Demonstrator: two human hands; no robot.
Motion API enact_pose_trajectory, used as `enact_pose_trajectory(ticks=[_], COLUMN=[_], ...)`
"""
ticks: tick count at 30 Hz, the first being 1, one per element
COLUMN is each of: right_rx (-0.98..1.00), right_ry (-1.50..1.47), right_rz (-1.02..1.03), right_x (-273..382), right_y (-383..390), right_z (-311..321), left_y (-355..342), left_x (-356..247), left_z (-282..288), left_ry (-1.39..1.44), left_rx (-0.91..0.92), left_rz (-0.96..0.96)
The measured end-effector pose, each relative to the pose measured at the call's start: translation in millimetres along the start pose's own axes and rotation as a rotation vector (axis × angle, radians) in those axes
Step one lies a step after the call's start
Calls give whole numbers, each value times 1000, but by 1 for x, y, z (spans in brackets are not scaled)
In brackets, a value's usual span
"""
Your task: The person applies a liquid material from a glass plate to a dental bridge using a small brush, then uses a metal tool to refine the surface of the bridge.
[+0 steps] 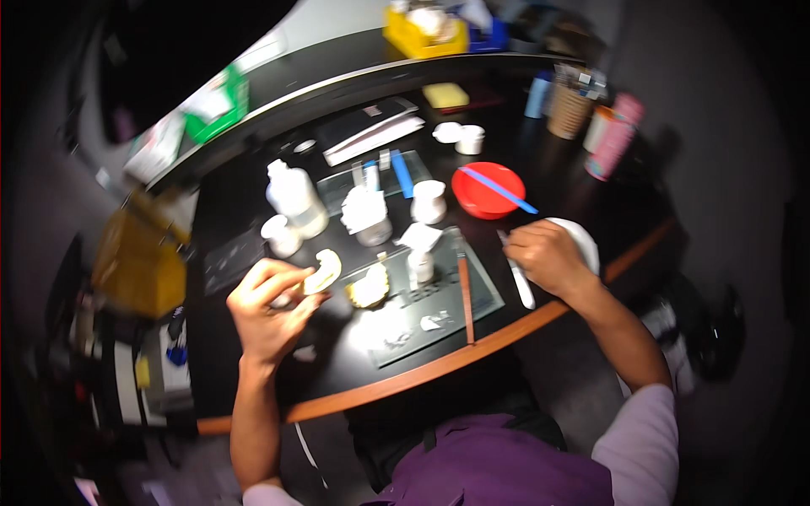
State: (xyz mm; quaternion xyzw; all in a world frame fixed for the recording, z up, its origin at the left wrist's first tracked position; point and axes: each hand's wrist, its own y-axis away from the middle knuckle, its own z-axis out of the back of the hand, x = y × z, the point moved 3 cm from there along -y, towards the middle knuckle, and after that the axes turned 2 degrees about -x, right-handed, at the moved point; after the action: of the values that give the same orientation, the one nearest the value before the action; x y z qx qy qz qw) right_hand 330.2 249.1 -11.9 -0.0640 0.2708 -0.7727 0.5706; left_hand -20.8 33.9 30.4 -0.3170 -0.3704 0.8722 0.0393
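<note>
Pale yellow: that's the curved pc (326, 271) in the L hand (272, 305). Thumb and fingers pinch it, up over the black table (342, 384), L of the glass plate (485, 291). R hand (544, 253) has its fingers curled in, right at a thin white tool (524, 287); can't tell if it grips it or just touches it. A white dish (585, 239) is partly behind that hand.

How far along? Prob. partway. White bits (434, 320) lie on the plate, so some stuff looks used. A 2nd pale lump (369, 289) sits by the plate's L edge, not in a hand. Tools and pots are still out, so it's prob. not done, but can't tell how much is left.

Words: some dark letters show on the plate, but blur + glare hide most. The white bottle (295, 198) shows no label I can read.
</note>
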Motion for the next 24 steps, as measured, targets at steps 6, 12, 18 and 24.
enact_pose_trajectory(ticks=[6,12,18,24], right_rx=[-137,-238,-240,-290], right_ry=[-177,-241,-253,-190], right_rz=[-119,-115,-144,-278], right_x=[10,10,-2,-39], right_y=[-13,1,34,80], right_z=[29,55,90,105], left_y=[34,57,65,64], left_x=[-11,-6,-1,0], left_z=[15,7,7,10], left_ry=[-61,-192,-164,-241], left_rx=[28,52,75,191], left_rz=[169,190,259,193])
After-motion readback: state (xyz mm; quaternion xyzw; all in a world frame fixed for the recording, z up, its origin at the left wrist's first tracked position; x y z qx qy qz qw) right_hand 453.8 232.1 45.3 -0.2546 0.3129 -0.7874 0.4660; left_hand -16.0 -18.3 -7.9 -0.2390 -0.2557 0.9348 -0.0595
